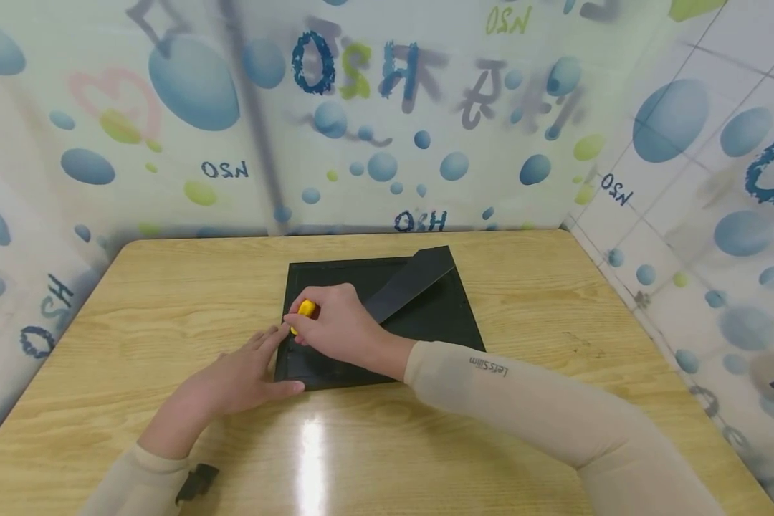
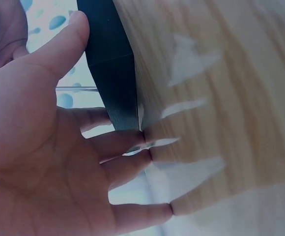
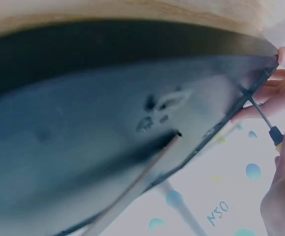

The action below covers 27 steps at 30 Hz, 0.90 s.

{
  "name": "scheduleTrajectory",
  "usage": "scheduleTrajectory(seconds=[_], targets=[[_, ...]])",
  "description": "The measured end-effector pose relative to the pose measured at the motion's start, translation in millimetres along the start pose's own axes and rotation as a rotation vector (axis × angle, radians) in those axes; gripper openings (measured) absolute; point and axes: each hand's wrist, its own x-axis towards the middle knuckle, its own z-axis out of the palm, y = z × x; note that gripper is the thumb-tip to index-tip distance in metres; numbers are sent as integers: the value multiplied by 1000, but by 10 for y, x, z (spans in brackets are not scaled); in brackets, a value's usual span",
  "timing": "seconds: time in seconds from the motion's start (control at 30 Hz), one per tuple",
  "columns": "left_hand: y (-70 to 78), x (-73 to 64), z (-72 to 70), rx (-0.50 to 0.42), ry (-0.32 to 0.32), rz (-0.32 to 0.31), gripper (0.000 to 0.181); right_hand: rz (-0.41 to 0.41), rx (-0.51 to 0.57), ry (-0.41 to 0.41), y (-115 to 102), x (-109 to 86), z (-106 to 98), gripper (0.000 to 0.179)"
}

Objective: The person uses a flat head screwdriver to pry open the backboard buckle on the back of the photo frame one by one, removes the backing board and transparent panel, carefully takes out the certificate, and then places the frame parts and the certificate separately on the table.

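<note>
A flat, black rectangular case lies on the wooden table, with a black strip slanting across its top. My right hand grips the yellow handle of a screwdriver over the case's left side. In the right wrist view, the screwdriver's thin metal shaft meets the case close to its edge; its very tip is hard to make out. My left hand lies spread along the left edge, thumb at the near corner. Seen from the left wrist, the fingertips touch the table.
The light wooden table reaches back to a patterned curtain with blue and green dots. A similarly patterned wall stands on the right. A small black piece sits by the left sleeve.
</note>
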Motion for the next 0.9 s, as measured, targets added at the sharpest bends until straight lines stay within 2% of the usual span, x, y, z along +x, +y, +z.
scheduleTrajectory(seconds=[0.23, 0.47, 0.57, 0.7, 0.9], targets=[[-50, -16, -2, -51, 5, -5, 119, 42, 91, 43, 143, -12, 6, 6], [-34, 7, -28, -40, -16, -50, 120, 180, 240, 76, 368, -129, -64, 10], [-13, 11, -48, -36, -24, -58, 120, 169, 215, 74, 372, -146, -75, 10], [2, 5, -63, -43, -34, -63, 121, 104, 139, 46, 258, -90, -44, 12], [-4, -3, -67, -44, -34, -43, 122, 22, -31, 1, 43, 2, 19, 9]])
